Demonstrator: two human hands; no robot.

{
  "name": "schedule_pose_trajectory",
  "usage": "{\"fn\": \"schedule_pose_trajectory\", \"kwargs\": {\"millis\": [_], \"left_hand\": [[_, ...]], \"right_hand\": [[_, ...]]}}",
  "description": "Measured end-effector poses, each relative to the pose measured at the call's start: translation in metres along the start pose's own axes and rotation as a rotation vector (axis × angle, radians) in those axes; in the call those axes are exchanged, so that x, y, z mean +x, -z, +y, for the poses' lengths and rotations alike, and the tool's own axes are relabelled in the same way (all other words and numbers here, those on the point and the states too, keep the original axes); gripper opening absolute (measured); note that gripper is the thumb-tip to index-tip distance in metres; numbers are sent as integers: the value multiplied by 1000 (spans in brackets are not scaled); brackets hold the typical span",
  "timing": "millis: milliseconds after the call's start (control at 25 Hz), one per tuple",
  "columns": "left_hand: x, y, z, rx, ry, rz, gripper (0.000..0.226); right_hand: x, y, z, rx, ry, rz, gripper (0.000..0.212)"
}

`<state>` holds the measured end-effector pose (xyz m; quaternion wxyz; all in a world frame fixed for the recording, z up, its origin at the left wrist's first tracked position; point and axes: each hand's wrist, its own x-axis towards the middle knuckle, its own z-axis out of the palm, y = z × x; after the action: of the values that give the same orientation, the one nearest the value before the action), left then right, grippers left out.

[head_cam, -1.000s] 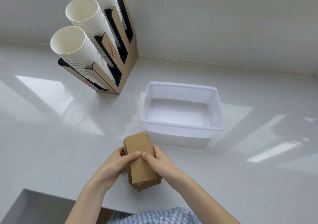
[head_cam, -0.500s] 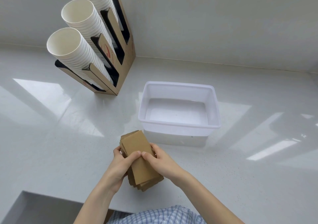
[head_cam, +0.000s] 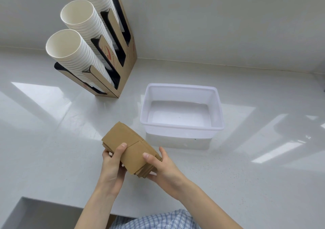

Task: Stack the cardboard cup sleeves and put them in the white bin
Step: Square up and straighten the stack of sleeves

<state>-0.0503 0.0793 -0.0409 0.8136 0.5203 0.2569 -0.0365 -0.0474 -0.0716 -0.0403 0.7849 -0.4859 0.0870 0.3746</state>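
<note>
A glossy white stone countertop (head_cam: 52, 141) is filling most of the view, catching pale patches of window light and meeting a plain light grey wall (head_cam: 211, 26) at the back. Standing on it at the far left is a tall brown cardboard cup dispenser with black slotted fronts (head_cam: 121, 56), which is holding three leaning columns of nested white paper cups (head_cam: 77, 53), their open mouths facing the camera. Right of centre, a rectangular translucent white plastic bin (head_cam: 182, 126) is sitting on the counter with nothing showing inside it. Just in front of its near left corner, a stack of flat brown cardboard cup sleeves (head_cam: 131, 147) is being held up between both hands, lying slantwise from upper left to lower right, outside the bin and near its front wall; its layered edges are fanning out slightly at the lower end. The left hand (head_cam: 112, 165) is wrapping around the stack's left side, thumb pressing on the top sleeve and fingers curled underneath. The right hand (head_cam: 162, 167) is closing on the lower right end, thumb lying on top and fingers supporting below. At the bottom edge, a blue and white checked garment (head_cam: 154, 220) is showing.
</note>
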Motion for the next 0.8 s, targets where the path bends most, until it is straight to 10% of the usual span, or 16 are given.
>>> {"fn": "schedule_pose_trajectory", "kwargs": {"millis": [240,800], "left_hand": [[-9,-16,-6,-51,-42,-46,81],[-1,-25,4,483,54,-490,102]], "right_hand": [[2,6,-1,203,71,39,83],[-39,74,-31,-244,213,275,97]]}}
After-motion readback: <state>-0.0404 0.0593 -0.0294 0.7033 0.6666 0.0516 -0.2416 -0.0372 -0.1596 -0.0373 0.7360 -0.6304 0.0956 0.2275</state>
